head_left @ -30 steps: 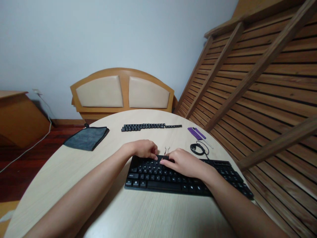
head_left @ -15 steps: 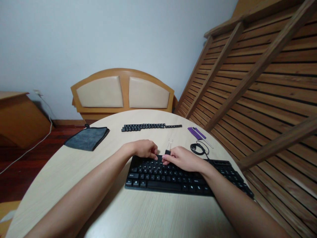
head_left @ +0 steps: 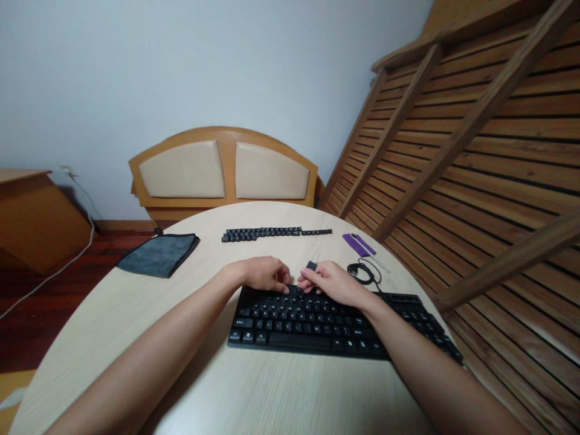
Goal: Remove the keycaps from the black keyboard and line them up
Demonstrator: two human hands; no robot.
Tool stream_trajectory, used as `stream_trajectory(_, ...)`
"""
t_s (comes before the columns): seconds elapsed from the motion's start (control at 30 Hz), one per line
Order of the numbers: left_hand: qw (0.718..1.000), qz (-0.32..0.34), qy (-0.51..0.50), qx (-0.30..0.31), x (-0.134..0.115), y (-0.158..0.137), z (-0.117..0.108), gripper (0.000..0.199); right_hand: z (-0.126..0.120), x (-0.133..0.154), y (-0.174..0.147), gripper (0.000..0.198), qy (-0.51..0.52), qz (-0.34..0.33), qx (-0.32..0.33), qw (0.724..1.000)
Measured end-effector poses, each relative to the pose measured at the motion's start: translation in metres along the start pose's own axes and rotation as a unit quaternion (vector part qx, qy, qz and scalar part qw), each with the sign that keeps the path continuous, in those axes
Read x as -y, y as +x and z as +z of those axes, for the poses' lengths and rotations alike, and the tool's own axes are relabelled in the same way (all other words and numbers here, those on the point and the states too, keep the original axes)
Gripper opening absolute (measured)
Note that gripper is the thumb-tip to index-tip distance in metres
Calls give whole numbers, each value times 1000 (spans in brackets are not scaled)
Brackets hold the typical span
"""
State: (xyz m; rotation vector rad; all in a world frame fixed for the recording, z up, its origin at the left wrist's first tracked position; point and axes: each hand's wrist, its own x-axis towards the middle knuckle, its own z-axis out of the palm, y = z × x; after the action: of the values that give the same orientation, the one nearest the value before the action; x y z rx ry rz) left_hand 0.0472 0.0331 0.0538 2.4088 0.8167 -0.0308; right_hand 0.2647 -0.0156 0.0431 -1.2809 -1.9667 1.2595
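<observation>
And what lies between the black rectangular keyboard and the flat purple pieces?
In the head view, a coiled black cable and a thin pale rod lie between the keyboard and the purple pieces.

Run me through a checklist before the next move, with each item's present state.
1. Keyboard lying flat on the table: ok.
2. Left grip at the keyboard's far edge: ok.
3. Wire-ended tool held in the right grip: ok; its wires point away from the person, clear of the keys.
4. Small dark piece at the right fingertips free of the keyboard: cannot tell.
5. Whole keyboard in sight: not ok; the right forearm covers part.
6. Loose keycaps in rows beyond the hands: ok.
</observation>
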Motion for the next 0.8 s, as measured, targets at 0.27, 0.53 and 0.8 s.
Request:
stream_trajectory(0.27,995,37,-32,-91,-15,2,-3,31,0,0,4,46,64,-4,-141,988)
stream_trajectory(0.53,986,65,-53,-146,-20,0,-4,22,-2,1,3,50,45,-33,-171,984)
stream_trajectory(0.8,984,70,-56,-155,-15,1,-3,21,0,-8,11,43,130,-10,-159,979)
